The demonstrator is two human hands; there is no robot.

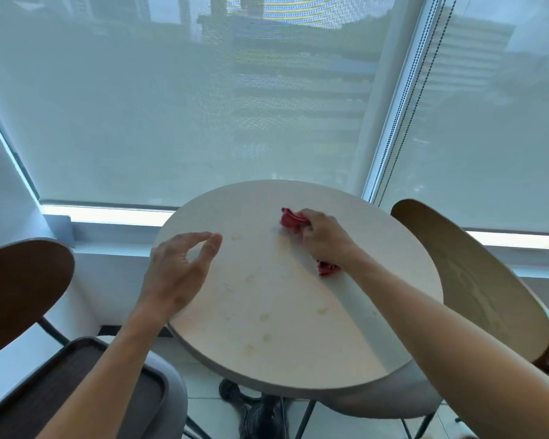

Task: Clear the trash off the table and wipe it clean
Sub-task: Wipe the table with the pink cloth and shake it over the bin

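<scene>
Head view: trash gone, wiping under way.
Right hand [325, 237] bunches the red cloth [293, 221] against the table [298, 359] near 1 o'clock. Left hand [178, 269], fingers loosely spread and empty, hovers at 9 o'clock. Pale stains [262, 327] remain toward 6 o'clock; wiping looks unfinished.

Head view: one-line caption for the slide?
Right hand presses a red cloth onto the stained round table while the open left hand hovers at its left edge.

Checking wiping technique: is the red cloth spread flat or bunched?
Bunched: the red cloth is crumpled under the right hand, its ends sticking out on both sides.
</scene>
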